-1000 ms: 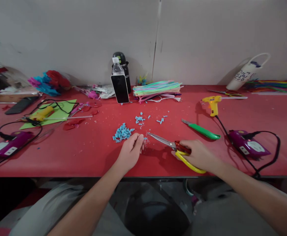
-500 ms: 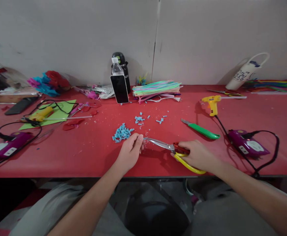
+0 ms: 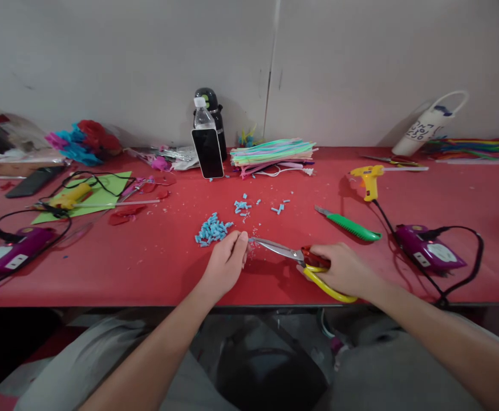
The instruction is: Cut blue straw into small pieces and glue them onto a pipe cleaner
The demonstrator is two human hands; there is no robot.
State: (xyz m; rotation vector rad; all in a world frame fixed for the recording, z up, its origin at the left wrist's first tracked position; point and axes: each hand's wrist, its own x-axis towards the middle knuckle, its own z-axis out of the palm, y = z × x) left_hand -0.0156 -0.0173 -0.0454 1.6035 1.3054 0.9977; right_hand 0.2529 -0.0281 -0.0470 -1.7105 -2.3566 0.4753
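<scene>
From the pinched left hand point(image 3: 227, 260) pokes a blue piece point(image 3: 251, 240), beside scissors point(image 3: 279, 249) clamped in the right hand point(image 3: 342, 267).

Scissors point(image 3: 294, 254), near centre: blades smooth, bright metal; handles look plastic, slight sheen. Blue pieces point(image 3: 213, 230), left of blades: matt. Table point(image 3: 146, 279): smooth red surface, dull sheen. Right: cutter point(image 3: 354, 226), ridged green plastic, metal blade; power strip point(image 3: 429, 251), glossy purple plastic. Far right: glue gun point(image 3: 371, 185), smooth yellow plastic. Far centre: phone point(image 3: 207, 153), glossy black; bottle point(image 3: 205, 118), clear plastic. Left: green sheet point(image 3: 106, 198), matt, paper-like.
</scene>
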